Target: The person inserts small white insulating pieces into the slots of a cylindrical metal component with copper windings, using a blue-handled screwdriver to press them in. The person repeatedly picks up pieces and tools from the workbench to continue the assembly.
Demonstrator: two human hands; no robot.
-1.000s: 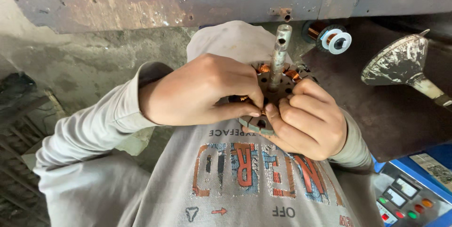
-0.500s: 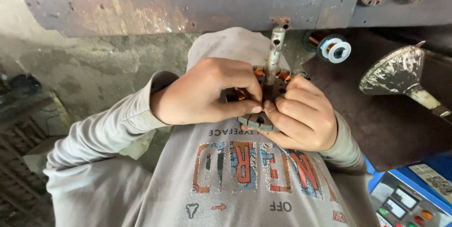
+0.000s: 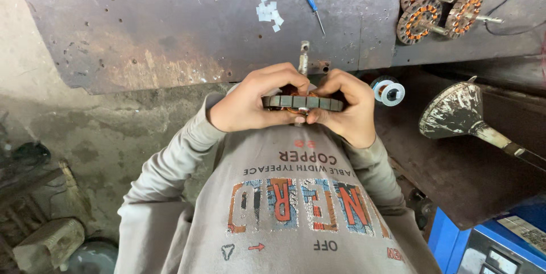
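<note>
Worktop (image 3: 170, 29): a broad, worn metal plate, pitted and rust-stained, filling the upper part of the view; its near edge lies just beyond the hands.
Sweatshirt (image 3: 296, 206): grey, long-sleeved, with a printed chest panel; it fills the lower middle of the view.
Funnel (image 3: 455, 116): dull metal, lying on its side on a dark surface to the right, spout pointing right.
Wound stators (image 3: 441, 1): a cluster of round cores with copper windings and shafts, at the worktop's far right corner.
Stator core (image 3: 302, 103): a laminated ring seen edge-on, level, held above the lap in front of the chest; copper shows beneath its middle and a metal shaft (image 3: 304, 57) rises behind it.
Left hand (image 3: 250, 103): clenched over the left end of the stator core, fingers curled across the top.
Right hand (image 3: 347, 106): clenched over the right end, thumb pressing toward the middle from below.
Tape rolls (image 3: 388, 91): two small white rings, just right of the right hand.
Screwdriver (image 3: 313, 8): small, blue-handled, on the worktop, well apart from the hands.
Paper slips (image 3: 268, 12): small white squares, scattered just left of the screwdriver.
Step in hand: judged to be pressing or seating the windings while both hands brace the ring.
Next move calls for: probably a steady two-sided grip and thumb pressure kept square to the core, so the copper is not kinked.
</note>
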